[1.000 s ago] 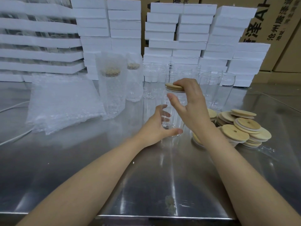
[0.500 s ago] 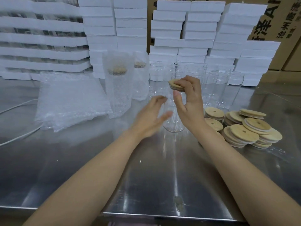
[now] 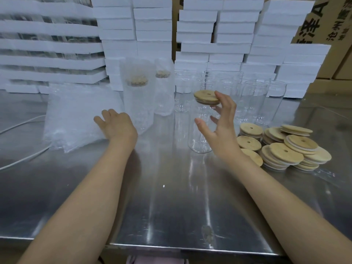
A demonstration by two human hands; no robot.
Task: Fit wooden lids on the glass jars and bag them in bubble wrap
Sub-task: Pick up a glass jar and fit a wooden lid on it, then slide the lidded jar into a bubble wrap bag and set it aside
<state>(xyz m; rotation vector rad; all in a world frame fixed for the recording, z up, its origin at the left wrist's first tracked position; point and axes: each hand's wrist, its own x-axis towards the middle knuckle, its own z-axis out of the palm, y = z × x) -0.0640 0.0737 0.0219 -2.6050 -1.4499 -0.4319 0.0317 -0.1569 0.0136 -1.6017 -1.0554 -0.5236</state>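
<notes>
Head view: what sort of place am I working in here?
Most likely a packing bench in a warehouse or small factory: a steel table, stacked white foam boxes and printed cardboard cartons behind it, plus a pile of wooden lids beside rows of glass jars.

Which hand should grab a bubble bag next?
Left, probably. The left hand is at the pile of bubble wrap bags, while the right hand is beside the lidded jar, farther away.

A wooden lid (image 3: 206, 96) sits on top of a clear glass jar (image 3: 200, 139) standing on the steel tabletop (image 3: 171, 206). The right hand (image 3: 222, 130) is just beside it, fingers (image 3: 227, 106) spread, one fingertip at the lid's edge. The left hand (image 3: 118, 126) rests with straight fingers on a pile of bubble wrap bags (image 3: 76, 115). Loose lids (image 3: 285, 149) are heaped at the right
</notes>
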